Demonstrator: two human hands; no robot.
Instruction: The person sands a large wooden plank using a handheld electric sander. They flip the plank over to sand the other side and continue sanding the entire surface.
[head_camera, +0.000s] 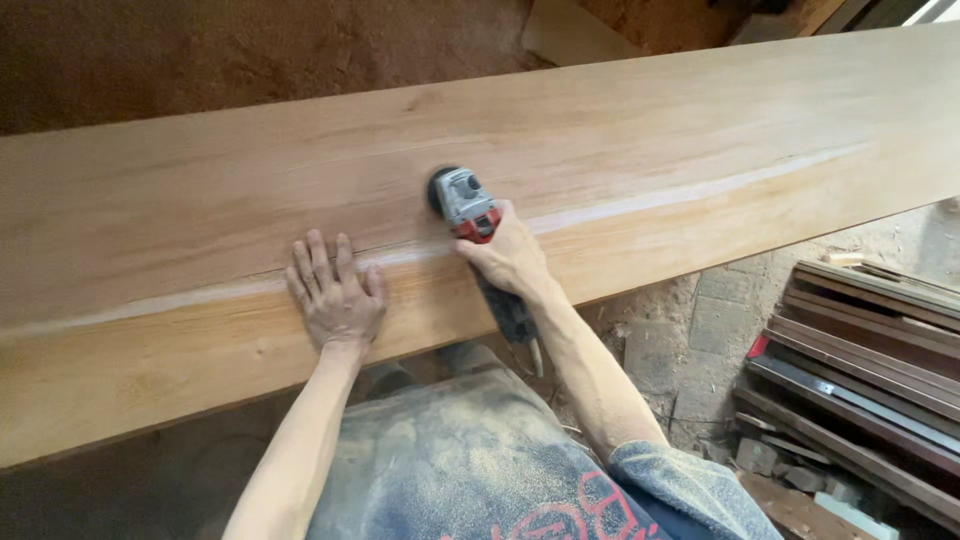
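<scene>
A long, wide wooden plank (620, 140) runs across the view from lower left to upper right. My left hand (335, 295) lies flat on it, fingers spread, near its front edge. My right hand (512, 255) grips a red and grey angle grinder (465, 205) by its body. The grinder's head rests on the plank, close to a pale streak (680, 192) that runs along the wood. The tool's dark rear end (510, 315) sticks out behind my wrist.
A stack of dark wooden slats (860, 350) lies on the dusty paved floor at the lower right. Sawdust covers the ground (200, 50) beyond the plank. A pale board (570, 35) rests at the top. My dusty shirt (460, 460) fills the bottom.
</scene>
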